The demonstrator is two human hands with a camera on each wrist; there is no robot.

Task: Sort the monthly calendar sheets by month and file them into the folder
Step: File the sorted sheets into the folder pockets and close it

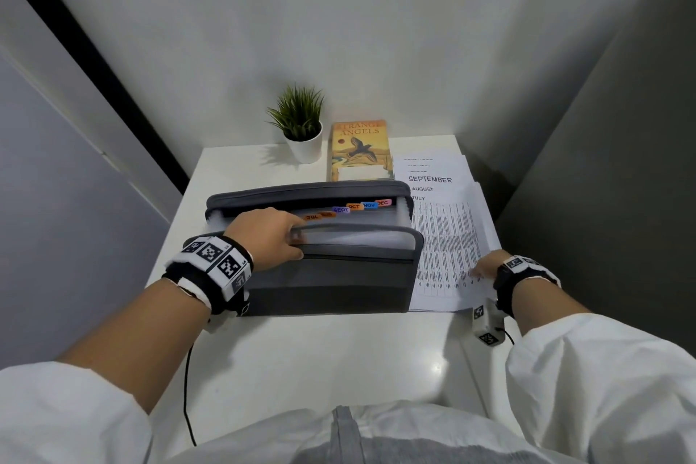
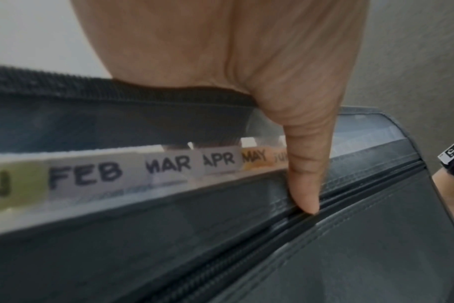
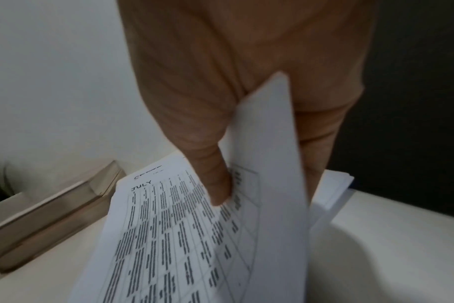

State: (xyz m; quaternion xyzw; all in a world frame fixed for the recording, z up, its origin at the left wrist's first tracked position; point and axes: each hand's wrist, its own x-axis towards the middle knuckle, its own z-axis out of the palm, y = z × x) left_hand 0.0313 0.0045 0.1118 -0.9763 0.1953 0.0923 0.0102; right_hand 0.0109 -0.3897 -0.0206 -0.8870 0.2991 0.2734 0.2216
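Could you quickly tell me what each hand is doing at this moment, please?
Left hand: grips the front edge of the open folder, thumb outside, fingers inside.
Right hand: pinches the corner of the July sheet, lifting it off the stack.

Small office nook, white desk (image 1: 301, 350), potted plant (image 1: 301, 124), book (image 1: 359, 151)

Your grey accordion folder (image 1: 324, 275) stands open on the table, its mouth facing up. Coloured month tabs (image 1: 354, 206) run along the dividers inside: FEB, MAR, APR and MAY toward the near left, then JUL, SEPT, OCT, NOV and DEC stepping back to the right. Just beside it on your right lie the calendar sheets (image 1: 448, 237), white pages with printed grids, fanned so the headings JULY, AUGUST and SEPTEMBER show one above another. The JULY sheet (image 3: 174, 235) is on top, its near corner curled upward.
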